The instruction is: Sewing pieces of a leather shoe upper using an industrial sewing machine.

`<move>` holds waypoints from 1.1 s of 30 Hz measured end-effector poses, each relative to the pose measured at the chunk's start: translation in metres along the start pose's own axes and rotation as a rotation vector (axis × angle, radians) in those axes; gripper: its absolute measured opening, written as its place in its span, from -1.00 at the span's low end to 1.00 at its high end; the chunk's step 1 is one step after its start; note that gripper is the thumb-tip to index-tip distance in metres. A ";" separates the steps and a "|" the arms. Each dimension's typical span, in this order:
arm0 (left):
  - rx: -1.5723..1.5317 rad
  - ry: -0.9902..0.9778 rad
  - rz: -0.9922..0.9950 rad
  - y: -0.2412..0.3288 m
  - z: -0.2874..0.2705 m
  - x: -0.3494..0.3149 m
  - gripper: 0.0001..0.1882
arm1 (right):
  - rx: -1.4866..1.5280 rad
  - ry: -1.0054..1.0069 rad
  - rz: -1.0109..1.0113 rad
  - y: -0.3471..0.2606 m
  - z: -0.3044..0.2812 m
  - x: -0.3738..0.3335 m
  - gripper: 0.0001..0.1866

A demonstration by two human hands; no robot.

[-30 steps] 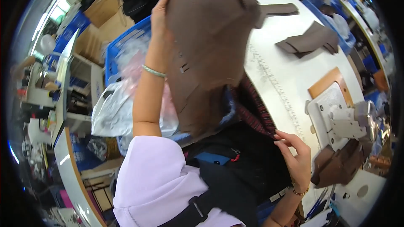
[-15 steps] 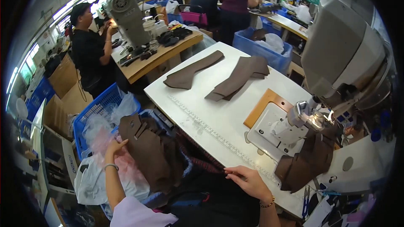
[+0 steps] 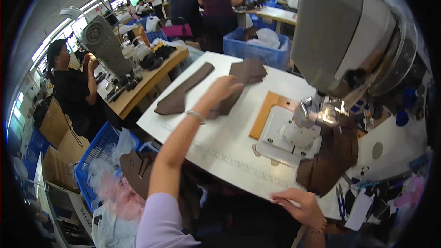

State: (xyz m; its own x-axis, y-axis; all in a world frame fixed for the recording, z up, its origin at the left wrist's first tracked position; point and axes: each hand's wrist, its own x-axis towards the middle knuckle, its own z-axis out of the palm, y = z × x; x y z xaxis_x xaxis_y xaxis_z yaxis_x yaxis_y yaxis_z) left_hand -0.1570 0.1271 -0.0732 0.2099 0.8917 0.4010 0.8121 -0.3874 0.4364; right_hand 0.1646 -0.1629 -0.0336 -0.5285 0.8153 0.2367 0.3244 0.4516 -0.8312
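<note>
My left hand (image 3: 221, 91) reaches across the white table (image 3: 220, 151), its fingers stretched over folded dark brown panels (image 3: 248, 71) that look like leather. The hand seems to touch them, though both are blurred. Left of them lies a long, single brown panel (image 3: 183, 93). At the near table edge, my right hand (image 3: 299, 205) hovers with loosely bent fingers and nothing visible in it. More brown panels (image 3: 324, 167) hang beside the sewing machine's white base (image 3: 278, 144). Another brown stack (image 3: 133, 167) sits by my left arm, partly hidden behind it.
The sewing machine's grey head (image 3: 328, 36) looms at right. Blue-handled scissors (image 3: 341, 200) lie at the table's near right corner. A blue basket (image 3: 98, 149) with plastic bags stands at left. A person (image 3: 73, 82) works at another machine beyond; a blue bin (image 3: 257, 48) stands behind the table.
My left hand has left the brown stack in the basket and swung up and right over the folded panels on the table. The view has turned; my right hand stays near the table edge.
</note>
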 end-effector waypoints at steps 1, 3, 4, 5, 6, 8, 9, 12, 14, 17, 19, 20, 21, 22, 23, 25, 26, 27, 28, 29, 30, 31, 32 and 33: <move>0.095 0.004 -0.037 -0.009 0.015 0.011 -0.35 | 0.001 0.116 0.054 -0.003 -0.008 -0.008 -0.86; 0.214 -0.117 -0.184 -0.001 0.043 0.032 -0.20 | 0.000 0.414 0.208 -0.014 -0.028 -0.026 -0.87; 0.210 -0.158 -0.210 -0.002 0.050 0.036 -0.23 | 0.017 0.556 0.218 -0.009 -0.037 -0.033 -0.85; 0.208 -0.204 -0.234 -0.004 0.056 0.039 -0.26 | -0.014 0.653 0.235 -0.008 -0.045 -0.037 -0.83; 0.180 -0.186 -0.224 -0.002 0.063 0.045 -0.28 | -0.035 0.746 0.250 -0.001 -0.053 -0.044 -0.82; 0.139 -0.110 -0.181 -0.010 0.065 0.051 -0.34 | -0.082 0.837 0.274 0.014 -0.063 -0.049 -0.81; 0.108 -0.053 -0.176 -0.007 0.061 0.051 -0.34 | -0.115 0.837 0.305 0.019 -0.070 -0.047 -0.81; 0.131 0.058 -0.295 -0.005 0.016 0.053 -0.33 | -0.357 0.850 0.274 0.035 -0.089 -0.028 -0.81; 0.169 0.220 -0.174 0.014 -0.006 0.049 -0.38 | -0.525 0.850 0.264 0.039 -0.105 -0.021 -0.81; -0.014 0.199 -0.207 0.076 -0.017 0.028 -0.41 | -0.644 0.854 0.312 0.053 -0.132 -0.015 -0.77; 0.167 0.134 -0.169 0.066 -0.021 -0.004 -0.34 | -0.674 0.832 0.277 0.071 -0.140 0.007 -0.73; 0.205 -0.111 -0.257 0.113 -0.017 -0.025 -0.31 | -0.804 0.856 0.303 0.085 -0.149 0.011 -0.67; 0.167 -0.191 -0.199 0.120 -0.012 -0.049 -0.30 | -0.908 0.871 0.290 0.095 -0.152 0.022 -0.61; 0.311 -0.280 -0.153 0.122 -0.004 -0.069 -0.28 | -0.958 0.847 0.324 0.104 -0.157 0.036 -0.50; 0.419 -0.452 -0.092 0.137 0.000 -0.085 -0.25 | -1.004 0.788 0.414 0.110 -0.159 0.050 -0.43; 0.344 -0.512 0.027 0.144 0.021 -0.114 -0.21 | -1.028 0.688 0.592 0.123 -0.165 0.067 -0.34; 0.348 -0.542 0.020 0.157 0.019 -0.113 -0.16 | -1.063 0.677 0.605 0.135 -0.168 0.067 -0.32; 0.329 -0.498 0.031 0.159 0.020 -0.110 -0.25 | -1.098 0.668 0.615 0.143 -0.169 0.066 -0.31; 0.305 -0.486 0.045 0.156 0.017 -0.100 -0.29 | -1.131 0.679 0.634 0.146 -0.169 0.066 -0.31; 0.285 -0.476 0.058 0.151 0.015 -0.087 -0.34 | -1.160 0.689 0.653 0.150 -0.167 0.069 -0.31; 0.303 -0.321 0.098 0.139 0.018 -0.077 -0.38 | -1.163 0.695 0.649 0.146 -0.165 0.074 -0.32; 0.323 -0.171 0.146 0.134 0.013 -0.067 -0.42 | -1.167 0.702 0.655 0.140 -0.163 0.078 -0.32; 0.277 -0.275 0.069 0.131 0.009 -0.052 -0.39 | -1.153 0.739 0.668 0.136 -0.160 0.084 -0.33; 0.279 -0.258 0.053 0.118 0.019 -0.039 -0.39 | -1.031 0.802 0.659 0.125 -0.158 0.090 -0.34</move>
State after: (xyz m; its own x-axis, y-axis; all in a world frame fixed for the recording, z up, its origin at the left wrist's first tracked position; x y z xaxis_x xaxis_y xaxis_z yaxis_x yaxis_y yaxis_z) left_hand -0.0594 0.0508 -0.0528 0.3566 0.9155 0.1861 0.9060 -0.3875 0.1703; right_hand 0.2819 0.0240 -0.0363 0.3924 0.7955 0.4617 0.9175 -0.3027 -0.2582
